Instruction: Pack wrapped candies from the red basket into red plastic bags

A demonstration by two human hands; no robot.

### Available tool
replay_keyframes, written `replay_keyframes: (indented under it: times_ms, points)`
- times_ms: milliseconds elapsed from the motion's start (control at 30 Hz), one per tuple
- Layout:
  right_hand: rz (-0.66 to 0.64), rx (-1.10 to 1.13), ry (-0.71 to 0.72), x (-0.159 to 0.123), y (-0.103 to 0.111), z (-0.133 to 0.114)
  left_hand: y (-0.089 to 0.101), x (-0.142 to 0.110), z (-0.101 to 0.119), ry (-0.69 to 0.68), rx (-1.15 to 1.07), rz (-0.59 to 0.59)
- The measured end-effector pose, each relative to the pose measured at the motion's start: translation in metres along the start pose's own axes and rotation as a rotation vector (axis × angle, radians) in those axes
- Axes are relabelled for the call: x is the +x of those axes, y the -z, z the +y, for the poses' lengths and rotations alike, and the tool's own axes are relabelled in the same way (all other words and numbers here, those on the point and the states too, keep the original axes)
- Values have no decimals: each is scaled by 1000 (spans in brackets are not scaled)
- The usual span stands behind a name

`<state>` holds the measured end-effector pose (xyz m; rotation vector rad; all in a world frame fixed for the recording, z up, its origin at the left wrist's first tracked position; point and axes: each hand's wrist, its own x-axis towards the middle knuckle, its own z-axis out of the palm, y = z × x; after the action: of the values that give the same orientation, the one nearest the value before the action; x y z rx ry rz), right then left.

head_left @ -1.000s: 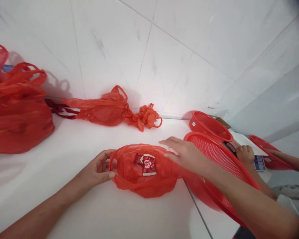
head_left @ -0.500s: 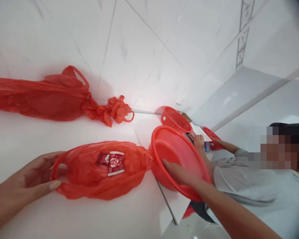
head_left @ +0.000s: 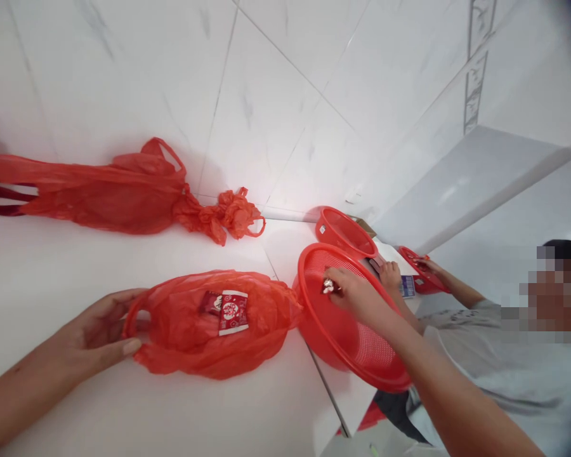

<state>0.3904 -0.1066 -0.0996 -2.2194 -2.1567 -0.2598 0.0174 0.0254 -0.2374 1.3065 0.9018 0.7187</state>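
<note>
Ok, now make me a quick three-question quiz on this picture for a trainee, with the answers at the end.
1. Multiple choice: what is the left hand touching? (a) a pen (b) the open red bag (c) a spoon
2. True or false: the right hand is inside that bag.
3. How many dark red packets can be seen in the bag?

Key
1: b.
2: False; it is in or just over the perforated red basket, with a small shiny item in its grip.
3: Two.
</note>
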Motion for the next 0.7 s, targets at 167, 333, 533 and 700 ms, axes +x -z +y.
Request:
replay_keyframes:
  times_ms: [167, 333, 533, 700]
  points:
    - [-69, 59, 299, 26, 26, -69, 4, -5, 12, -49, -45, -94]
    - [-194, -18, 515, 48, 4, -121, 5, -3, 7, -81, -104, -143]
    - [-193, 187, 299, 40, 12, -91, 9, 1, 0, -125, -143, -199]
    - [1, 344, 34, 12, 19, -38, 6, -2, 3, -98, -194, -198]
